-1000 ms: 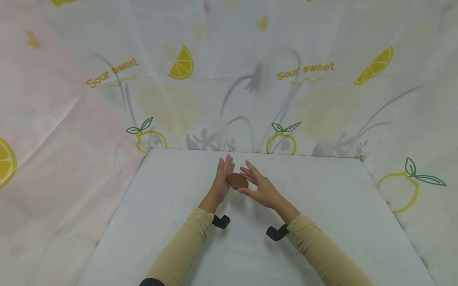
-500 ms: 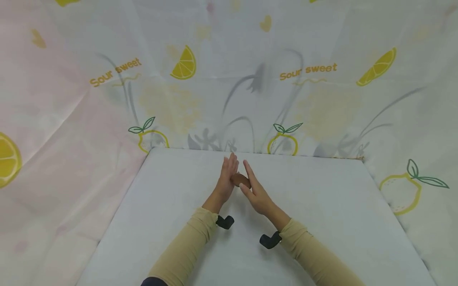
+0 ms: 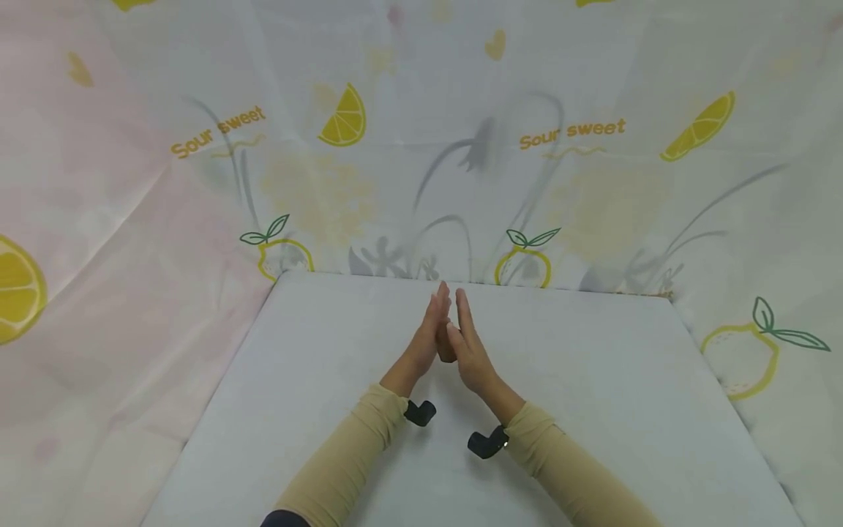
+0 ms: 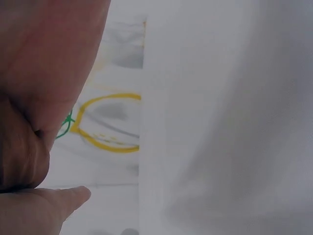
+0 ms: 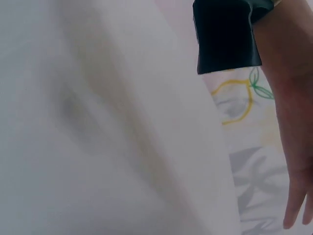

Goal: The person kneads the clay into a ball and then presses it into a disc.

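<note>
A brown lump of what looks like clay (image 3: 446,350) is held up off the table between my two palms. My left hand (image 3: 424,338) presses it from the left, fingers straight and pointing forward. From the right my right hand (image 3: 473,357) presses against it, its fingers also straight, with the fingertips of both hands slightly apart. In the left wrist view the lump (image 4: 22,154) has a creased surface and sits between the right hand (image 4: 54,54) above and the left hand (image 4: 41,210) below. The right wrist view shows the left hand (image 5: 303,152) at its edge; the lump is hidden there.
A white table (image 3: 316,351) lies under the hands. Behind it hangs a pale cloth (image 3: 395,183) with printed lemons. A black wrist mount (image 3: 421,413) is on the left wrist and another black mount (image 3: 486,443) is on the right.
The right hand has closed in against the lump and its fingers have straightened. The lump has turned from a broad face to a narrow, steep one. Both hands have shifted slightly in view.
</note>
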